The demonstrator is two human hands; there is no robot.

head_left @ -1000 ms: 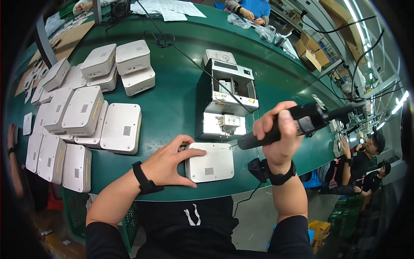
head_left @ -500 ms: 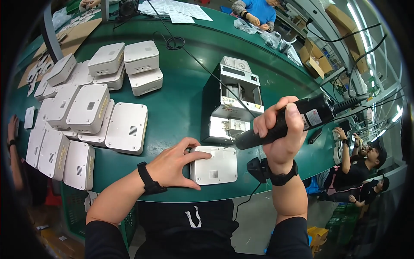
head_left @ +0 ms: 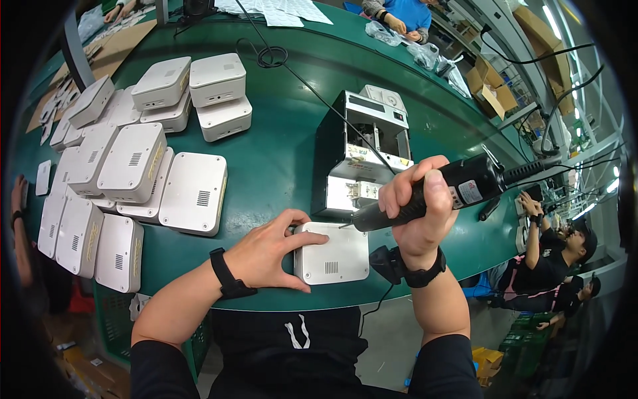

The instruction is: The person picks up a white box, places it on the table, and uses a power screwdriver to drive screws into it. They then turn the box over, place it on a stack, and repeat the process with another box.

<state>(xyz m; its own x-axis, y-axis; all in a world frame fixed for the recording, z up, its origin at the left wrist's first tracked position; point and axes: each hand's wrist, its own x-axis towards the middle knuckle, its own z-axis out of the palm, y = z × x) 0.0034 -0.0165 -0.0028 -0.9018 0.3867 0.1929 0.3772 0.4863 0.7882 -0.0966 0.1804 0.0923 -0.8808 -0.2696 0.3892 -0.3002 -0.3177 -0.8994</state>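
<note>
A small white plastic box (head_left: pixel 339 256) lies on the green table in front of me, its face with the vent slots and corner holes turned up. My left hand (head_left: pixel 266 251) grips it at its left side, index finger laid on the top and thumb near the lower left corner. In my right hand (head_left: pixel 420 207) is a black electric screwdriver (head_left: pixel 473 181), held tilted with the fingers wrapped round its barrel. Its thin bit points left, over the far edge of the box; whether it touches cannot be made out.
A black-and-silver screw feeder (head_left: pixel 362 149) stands just beyond the box. Stacks of similar white boxes (head_left: pixel 194 193) fill the left of the table. A cable (head_left: pixel 312 86) crosses the view above the feeder. Co-workers (head_left: pixel 405 16) are at the far side and right.
My right hand has brought the screwdriver slightly left and down, so its bit now shows over the box's far edge. My left hand keeps its hold on the box.
</note>
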